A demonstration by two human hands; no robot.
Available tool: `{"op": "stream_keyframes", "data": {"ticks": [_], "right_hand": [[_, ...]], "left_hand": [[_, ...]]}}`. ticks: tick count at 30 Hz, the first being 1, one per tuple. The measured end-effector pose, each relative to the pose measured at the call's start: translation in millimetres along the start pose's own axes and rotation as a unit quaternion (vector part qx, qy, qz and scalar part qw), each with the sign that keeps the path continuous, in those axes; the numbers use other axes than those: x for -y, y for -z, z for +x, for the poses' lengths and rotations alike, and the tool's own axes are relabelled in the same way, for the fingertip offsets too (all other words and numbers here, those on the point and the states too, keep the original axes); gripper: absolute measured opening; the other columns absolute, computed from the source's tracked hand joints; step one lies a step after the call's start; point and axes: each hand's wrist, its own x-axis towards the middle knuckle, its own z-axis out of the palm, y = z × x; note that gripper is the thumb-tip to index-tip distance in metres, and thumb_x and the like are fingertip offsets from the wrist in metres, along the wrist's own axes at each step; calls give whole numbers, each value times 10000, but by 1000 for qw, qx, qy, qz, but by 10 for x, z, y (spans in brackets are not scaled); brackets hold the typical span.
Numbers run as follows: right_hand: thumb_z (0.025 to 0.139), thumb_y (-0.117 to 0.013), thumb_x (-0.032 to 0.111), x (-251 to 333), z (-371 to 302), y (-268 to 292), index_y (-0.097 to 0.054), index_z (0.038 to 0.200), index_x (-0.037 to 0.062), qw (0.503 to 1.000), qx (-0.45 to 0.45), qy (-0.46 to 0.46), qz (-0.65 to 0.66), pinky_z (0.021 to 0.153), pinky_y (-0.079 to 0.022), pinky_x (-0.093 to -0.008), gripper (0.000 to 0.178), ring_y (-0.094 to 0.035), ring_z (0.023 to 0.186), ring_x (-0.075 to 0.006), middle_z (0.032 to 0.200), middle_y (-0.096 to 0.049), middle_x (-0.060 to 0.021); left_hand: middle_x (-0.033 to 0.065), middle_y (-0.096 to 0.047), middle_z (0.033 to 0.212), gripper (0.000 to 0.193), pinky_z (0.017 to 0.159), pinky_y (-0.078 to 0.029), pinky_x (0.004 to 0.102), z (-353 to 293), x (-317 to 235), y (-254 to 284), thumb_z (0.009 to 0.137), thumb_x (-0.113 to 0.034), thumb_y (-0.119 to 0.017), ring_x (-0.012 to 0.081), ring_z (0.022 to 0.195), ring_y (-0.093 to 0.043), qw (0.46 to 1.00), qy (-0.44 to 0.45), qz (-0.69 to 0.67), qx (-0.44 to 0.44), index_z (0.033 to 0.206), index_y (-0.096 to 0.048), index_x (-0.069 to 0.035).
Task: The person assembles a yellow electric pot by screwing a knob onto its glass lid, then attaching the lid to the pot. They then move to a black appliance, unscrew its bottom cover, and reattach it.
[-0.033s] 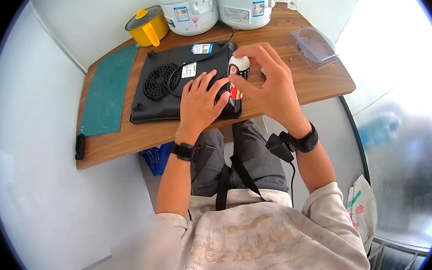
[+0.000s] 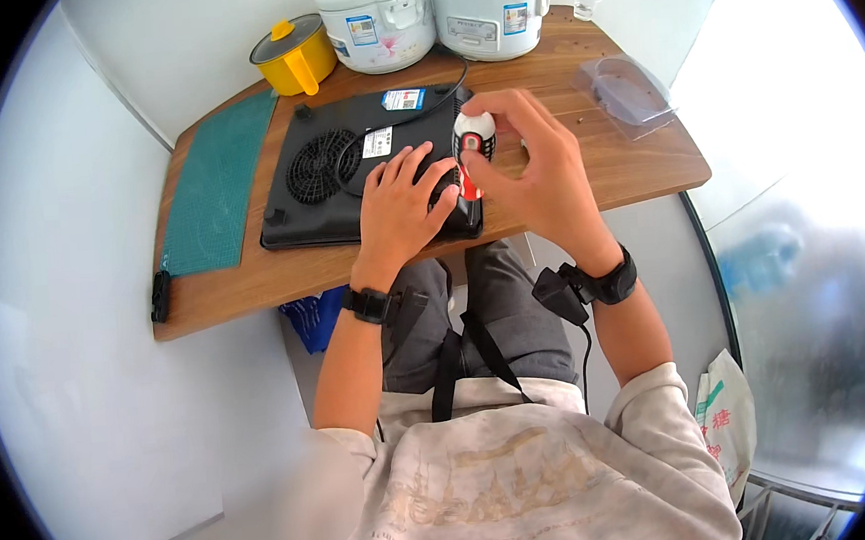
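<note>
A black induction cooker lies underside up on the wooden table, its round fan grille and small feet showing. My left hand rests on its right part, fingers spread and flat. At the cooker's right edge, my right hand grips a red and white handheld tool with thumb and fingers. The tool has a rounded white end and a red-rimmed grey patch; its lower end is red, beside my left fingertips. What it touches beneath is hidden. A black power cord loops over the cooker.
Two white rice cookers and a yellow lidded pot stand at the back. A green cutting mat lies on the left, with a black clip near the corner. To the right are a clear plastic tray and a small clear cup.
The tool in my right hand has turned slightly, so its red-rimmed grey patch now faces up more. My left hand stays in place on the cooker.
</note>
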Motion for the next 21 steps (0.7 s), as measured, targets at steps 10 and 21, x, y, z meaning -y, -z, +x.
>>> {"op": "stream_keyframes", "data": {"ticks": [10,21], "right_hand": [[796,-737,94,-32,7,-37,-663,1155,93,998,5,26,-57,782,-531,-389,366,-647,908,-292,1068,-607,-99],[762,-741,33,-64,3,-15,-650,1149,73,998,-6,52,-30,796,-528,-358,400,-643,944,-294,1092,-621,-110]], "left_hand": [[86,-579,1395,342,1067,-392,458,-8,12,-14,945,-382,-605,285,1309,-523,1000,-2,3,-19,1224,-657,-191],[84,-571,1414,352,1083,-384,466,3,6,30,951,-381,-602,288,1324,-512,1000,6,-1,1,1263,-652,-226]]}}
